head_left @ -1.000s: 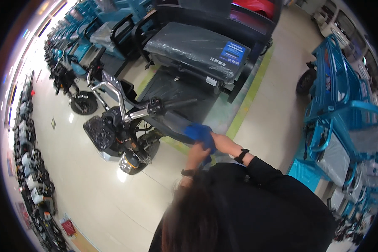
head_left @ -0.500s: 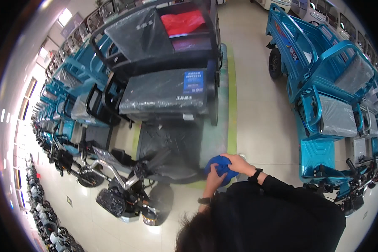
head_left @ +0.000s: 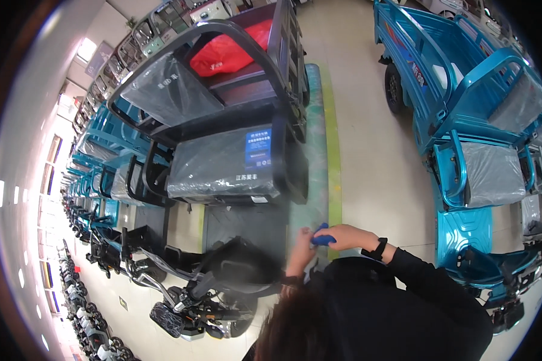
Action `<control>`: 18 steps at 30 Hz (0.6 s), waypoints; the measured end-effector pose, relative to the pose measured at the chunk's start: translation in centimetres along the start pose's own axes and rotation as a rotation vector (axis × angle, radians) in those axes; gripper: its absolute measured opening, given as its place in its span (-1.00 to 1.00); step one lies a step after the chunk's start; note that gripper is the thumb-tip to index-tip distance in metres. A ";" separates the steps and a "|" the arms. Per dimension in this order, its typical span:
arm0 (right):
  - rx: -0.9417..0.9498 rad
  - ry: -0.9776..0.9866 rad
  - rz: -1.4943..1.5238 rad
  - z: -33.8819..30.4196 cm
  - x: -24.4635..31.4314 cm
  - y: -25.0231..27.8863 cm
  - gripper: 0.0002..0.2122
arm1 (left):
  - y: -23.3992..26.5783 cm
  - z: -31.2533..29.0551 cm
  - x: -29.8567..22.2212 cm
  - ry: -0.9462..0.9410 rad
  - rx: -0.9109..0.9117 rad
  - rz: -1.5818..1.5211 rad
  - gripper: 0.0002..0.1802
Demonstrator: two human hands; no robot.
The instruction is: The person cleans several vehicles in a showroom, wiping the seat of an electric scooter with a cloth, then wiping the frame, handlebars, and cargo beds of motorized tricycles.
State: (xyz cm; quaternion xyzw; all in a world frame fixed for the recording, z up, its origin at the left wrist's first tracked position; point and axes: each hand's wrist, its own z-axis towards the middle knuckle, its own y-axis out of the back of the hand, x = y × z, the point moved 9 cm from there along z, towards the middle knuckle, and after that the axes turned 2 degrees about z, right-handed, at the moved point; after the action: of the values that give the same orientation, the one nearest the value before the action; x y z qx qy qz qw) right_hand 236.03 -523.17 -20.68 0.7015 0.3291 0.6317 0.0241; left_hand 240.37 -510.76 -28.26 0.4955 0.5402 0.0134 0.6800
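"Where was the blue cloth (head_left: 324,238)?"

"At about half past four from the view's middle, bunched up. The right hand (head_left: 348,237) had its grip clamped on it."

"And the left hand (head_left: 300,251)?"

"Just beside the cloth, at eight o'clock from it, but blurred; I couldn't tell whether its grip was closed."

"What stood around?"

"A plastic-wrapped seat (head_left: 214,165) at ten o'clock from the cloth, a teal three-wheeler (head_left: 429,123) at two."

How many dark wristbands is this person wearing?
2: a black fitted wristband around the wrist of the right hand, which holds a crumpled blue cloth; and a blurred dark wristband at the wrist of the left hand. Others may be hidden.
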 end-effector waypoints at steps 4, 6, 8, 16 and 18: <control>-0.113 -0.020 0.146 0.0 -4.0 3.2 -0.64 | 4.3 2.5 -0.8 0.046 -0.066 -0.007 -0.87; -0.140 -0.080 0.198 0.6 -4.5 5.2 -0.66 | 6.0 3.1 0.8 0.233 -0.041 -0.028 -0.86; -0.227 -0.090 0.256 1.8 -5.4 7.2 -0.71 | 9.1 4.4 0.3 0.345 -0.067 -0.100 -0.84; -0.336 0.015 0.199 12.5 -4.8 16.3 -0.76 | 19.9 16.8 3.5 0.250 -0.569 0.085 -0.84; -0.369 -0.026 0.168 15.1 -5.0 19.2 -0.78 | 20.7 21.7 3.5 0.211 -0.640 0.171 -0.81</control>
State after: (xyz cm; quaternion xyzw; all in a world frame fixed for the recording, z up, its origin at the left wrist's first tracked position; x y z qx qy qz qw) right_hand 257.97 -534.85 -19.46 0.7184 0.1478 0.6717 0.1037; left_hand 268.76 -512.58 -18.20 0.2962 0.5325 0.2901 0.7379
